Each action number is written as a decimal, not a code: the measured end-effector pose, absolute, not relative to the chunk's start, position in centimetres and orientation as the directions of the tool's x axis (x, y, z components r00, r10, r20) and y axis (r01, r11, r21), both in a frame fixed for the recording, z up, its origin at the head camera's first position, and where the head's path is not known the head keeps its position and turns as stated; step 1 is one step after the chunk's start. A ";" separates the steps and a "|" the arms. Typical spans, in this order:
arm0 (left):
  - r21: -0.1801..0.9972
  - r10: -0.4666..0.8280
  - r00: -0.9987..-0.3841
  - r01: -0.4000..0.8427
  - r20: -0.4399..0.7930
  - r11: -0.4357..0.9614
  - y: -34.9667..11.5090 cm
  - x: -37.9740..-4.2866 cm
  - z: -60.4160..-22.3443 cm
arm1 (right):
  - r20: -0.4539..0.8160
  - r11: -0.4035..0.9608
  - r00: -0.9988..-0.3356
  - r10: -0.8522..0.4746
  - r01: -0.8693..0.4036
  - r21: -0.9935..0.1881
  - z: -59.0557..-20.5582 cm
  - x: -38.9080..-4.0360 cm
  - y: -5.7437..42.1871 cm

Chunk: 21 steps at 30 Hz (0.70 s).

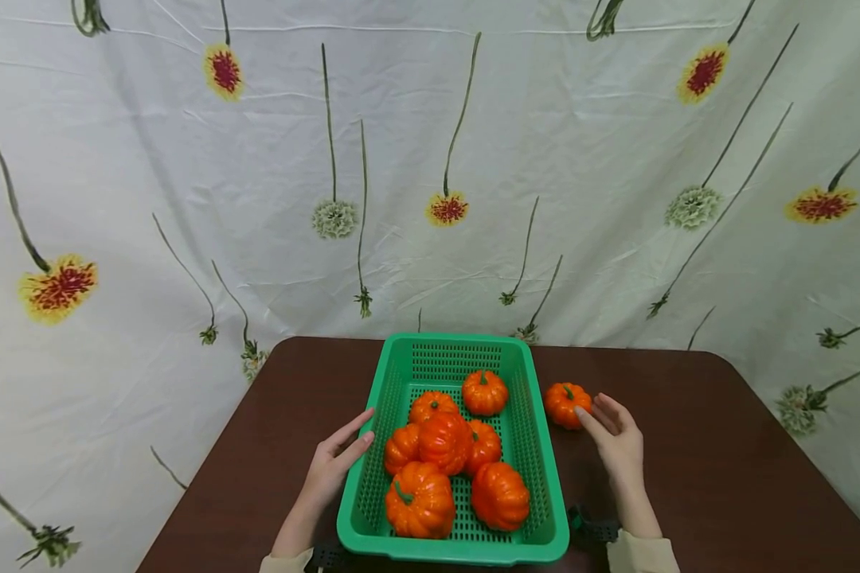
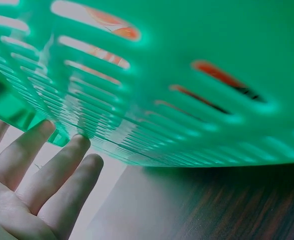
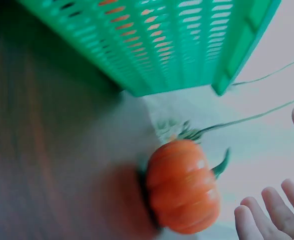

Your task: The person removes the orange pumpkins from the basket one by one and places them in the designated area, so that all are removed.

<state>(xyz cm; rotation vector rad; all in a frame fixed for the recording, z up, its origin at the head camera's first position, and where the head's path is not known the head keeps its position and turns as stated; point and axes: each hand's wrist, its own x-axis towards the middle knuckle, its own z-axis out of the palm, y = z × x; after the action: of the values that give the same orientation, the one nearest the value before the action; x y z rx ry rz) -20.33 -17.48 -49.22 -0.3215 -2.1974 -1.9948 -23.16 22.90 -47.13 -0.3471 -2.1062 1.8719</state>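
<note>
Pumpkin (image 1: 563,403), in the head view, rests on our desk (image 1: 709,461) between the green basket (image 1: 459,549) and our right grip (image 1: 621,446); seven more pumpkins (image 1: 444,442) lie in the basket, with our left grip (image 1: 330,463) beside it. In the left wrist view our left grip is straight-fingered, holding nothing. In the right wrist view our right grip, loosely spread, is apart from the pumpkin, holding nothing
</note>
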 end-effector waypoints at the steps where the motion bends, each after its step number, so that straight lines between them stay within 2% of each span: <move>1: 0.961 0.052 -0.965 0.261 0.257 0.089 -17.5 -20.3 -49.2 | 0.063 0.122 -0.928 0.366 -0.019 -0.992 -46.8 -23.0 22.9; 9: 0.962 0.054 -0.966 0.256 0.252 0.092 -17.5 -20.4 -49.3 | 0.087 0.128 -0.951 0.295 -0.051 -0.991 -44.2 -22.0 22.4; 14: 0.963 0.054 -0.967 0.254 0.250 0.093 -17.5 -20.4 -49.3 | 0.175 0.163 -0.955 0.240 -0.138 -0.977 -42.8 -21.1 22.1; 21: 0.963 0.059 -0.966 0.255 0.251 0.088 -17.5 -20.4 -49.3 | 0.285 0.239 -0.954 0.092 -0.257 -0.936 -41.8 -20.1 21.8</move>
<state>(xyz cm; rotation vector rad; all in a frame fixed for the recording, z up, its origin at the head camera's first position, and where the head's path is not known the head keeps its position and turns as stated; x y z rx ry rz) -20.38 -17.50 -49.30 -0.3219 -2.2033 -2.0021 -20.15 21.80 -41.77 0.1545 -2.2340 1.7739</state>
